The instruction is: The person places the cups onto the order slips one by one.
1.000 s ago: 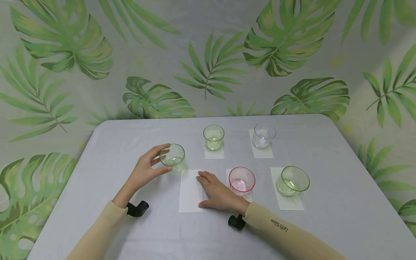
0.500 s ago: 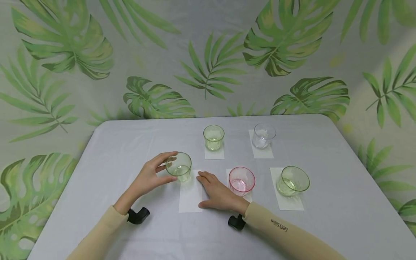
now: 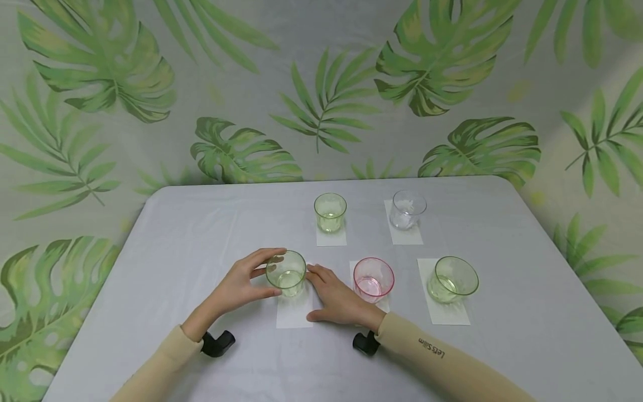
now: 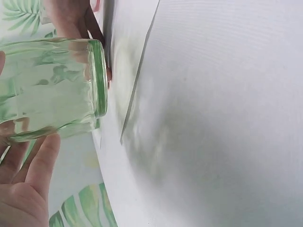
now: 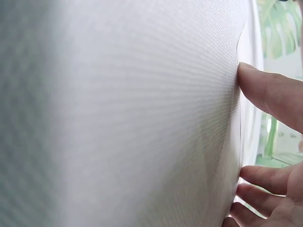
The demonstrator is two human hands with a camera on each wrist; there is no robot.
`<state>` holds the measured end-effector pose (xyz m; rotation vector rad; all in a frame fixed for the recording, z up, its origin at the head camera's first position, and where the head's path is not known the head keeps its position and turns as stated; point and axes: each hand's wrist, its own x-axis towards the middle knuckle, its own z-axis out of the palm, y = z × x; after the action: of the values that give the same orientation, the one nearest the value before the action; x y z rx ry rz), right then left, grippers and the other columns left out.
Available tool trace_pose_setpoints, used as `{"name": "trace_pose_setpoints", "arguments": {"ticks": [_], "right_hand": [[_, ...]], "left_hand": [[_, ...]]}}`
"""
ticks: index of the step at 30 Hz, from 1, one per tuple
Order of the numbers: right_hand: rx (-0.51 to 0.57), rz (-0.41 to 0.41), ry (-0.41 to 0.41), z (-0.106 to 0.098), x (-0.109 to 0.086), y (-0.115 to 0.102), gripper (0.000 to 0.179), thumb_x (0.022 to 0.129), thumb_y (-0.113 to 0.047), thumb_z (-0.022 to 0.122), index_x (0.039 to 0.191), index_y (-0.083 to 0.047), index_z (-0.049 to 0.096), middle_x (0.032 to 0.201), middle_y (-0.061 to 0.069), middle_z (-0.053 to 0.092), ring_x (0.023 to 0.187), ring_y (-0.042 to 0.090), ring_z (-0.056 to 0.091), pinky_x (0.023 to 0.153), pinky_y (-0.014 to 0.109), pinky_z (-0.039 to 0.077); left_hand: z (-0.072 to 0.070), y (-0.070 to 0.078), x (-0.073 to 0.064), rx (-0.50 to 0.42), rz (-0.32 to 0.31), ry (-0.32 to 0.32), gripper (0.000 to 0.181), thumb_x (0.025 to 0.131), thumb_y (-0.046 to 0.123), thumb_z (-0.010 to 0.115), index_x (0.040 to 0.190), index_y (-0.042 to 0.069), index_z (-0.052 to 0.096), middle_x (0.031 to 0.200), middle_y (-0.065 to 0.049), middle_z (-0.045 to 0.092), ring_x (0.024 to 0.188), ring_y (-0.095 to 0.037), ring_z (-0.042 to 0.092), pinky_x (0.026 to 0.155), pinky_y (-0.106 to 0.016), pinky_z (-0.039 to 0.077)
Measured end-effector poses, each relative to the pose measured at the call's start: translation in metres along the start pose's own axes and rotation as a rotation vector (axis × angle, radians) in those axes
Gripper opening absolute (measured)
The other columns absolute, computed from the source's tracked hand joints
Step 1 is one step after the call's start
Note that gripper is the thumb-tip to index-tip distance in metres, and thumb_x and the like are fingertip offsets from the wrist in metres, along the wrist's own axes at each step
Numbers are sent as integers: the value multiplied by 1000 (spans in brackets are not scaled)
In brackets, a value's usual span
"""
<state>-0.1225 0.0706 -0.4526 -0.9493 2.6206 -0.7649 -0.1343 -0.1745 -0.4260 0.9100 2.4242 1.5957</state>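
Note:
My left hand (image 3: 240,288) grips a pale green glass tumbler (image 3: 287,274) between thumb and fingers, upright over the far end of a white paper sheet (image 3: 293,316). In the left wrist view, the base of the tumbler (image 4: 52,90) hangs a little above the white surface, which carries its soft shadow. My right hand (image 3: 337,298) lies with fingers extended on the right edge of that sheet. Seen from the right wrist, its thumb (image 5: 270,92) and fingertips touch down along the paper's edge.
A pink-rimmed glass (image 3: 373,279) stands just right of my right hand. Farther right is another green glass (image 3: 452,281) on paper. At the back, a green glass (image 3: 330,213) and a colourless glass (image 3: 408,210) stand on papers of their own. A leaf-patterned cloth hangs behind the table.
My left hand has carried the green tumbler right and nearer to me, from beyond the sheet's far left corner to over its far end. The right hand has stayed in place.

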Motion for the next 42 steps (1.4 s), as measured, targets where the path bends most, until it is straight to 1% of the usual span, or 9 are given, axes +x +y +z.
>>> {"name": "trace_pose_setpoints", "arguments": {"ticks": [3, 6, 13, 22, 30, 35, 37, 39, 42], "right_hand": [[-7, -4, -1, 0, 0, 0, 81, 78, -25, 80, 141, 6, 38, 150, 17, 29, 139, 33, 24, 113, 42, 26], [-6, -7, -2, 0, 1, 0, 84, 78, -26, 80, 142, 7, 36, 150, 17, 29, 139, 33, 23, 113, 42, 26], [7, -4, 0, 0, 1, 1, 86, 78, -26, 80, 144, 6, 34, 150, 17, 28, 139, 34, 22, 114, 42, 26], [18, 2, -6, -3, 2, 2, 86, 78, -26, 80, 144, 6, 34, 151, 17, 28, 140, 33, 22, 114, 42, 25], [41, 5, -19, -5, 2, 3, 84, 80, -22, 78, 144, 6, 32, 151, 18, 27, 141, 34, 20, 114, 43, 24], [59, 14, -16, -5, 1, 3, 81, 82, -21, 76, 145, 6, 33, 151, 17, 27, 141, 33, 20, 114, 43, 24], [64, 18, -13, -5, 1, 3, 79, 83, -20, 75, 145, 5, 33, 151, 16, 28, 141, 33, 19, 114, 43, 24], [78, 20, -7, -5, 0, 2, 77, 83, -18, 74, 144, 5, 33, 151, 17, 28, 141, 33, 20, 114, 44, 24], [107, 22, 5, -7, -2, -1, 74, 85, -16, 72, 144, 7, 33, 151, 18, 27, 141, 34, 19, 114, 45, 24]], "left_hand": [[3, -3, -1, 0, 14, -7, 73, 75, 8, 83, 139, 7, 47, 136, -9, 50, 124, -29, 48, 95, -38, 49], [5, -5, -2, 14, 25, -14, 73, 75, 10, 83, 139, 7, 48, 135, -9, 50, 123, -29, 49, 94, -37, 50], [9, -11, -3, 21, 23, -30, 74, 74, 13, 84, 139, 7, 48, 135, -7, 50, 123, -30, 48, 93, -36, 50], [8, -9, 0, 26, 18, -39, 75, 74, 11, 84, 139, 5, 47, 135, -6, 49, 124, -28, 47, 94, -34, 49], [7, -8, 0, 58, 24, -46, 75, 76, 16, 83, 140, 10, 46, 137, -5, 48, 126, -26, 46, 96, -36, 48], [5, -9, -1, 54, 54, -36, 77, 74, 13, 84, 140, 6, 45, 137, -9, 48, 125, -28, 46, 98, -37, 47], [3, -8, 0, 47, 74, -22, 77, 73, 8, 84, 140, 3, 45, 136, -12, 48, 124, -31, 47, 99, -39, 46], [1, -4, 0, 42, 92, -3, 76, 72, 2, 83, 138, 0, 45, 135, -16, 48, 123, -35, 48, 99, -43, 46], [-4, 11, 3, 49, 111, 20, 72, 73, -5, 80, 136, -7, 45, 134, -21, 48, 121, -40, 48, 97, -50, 45]]}}
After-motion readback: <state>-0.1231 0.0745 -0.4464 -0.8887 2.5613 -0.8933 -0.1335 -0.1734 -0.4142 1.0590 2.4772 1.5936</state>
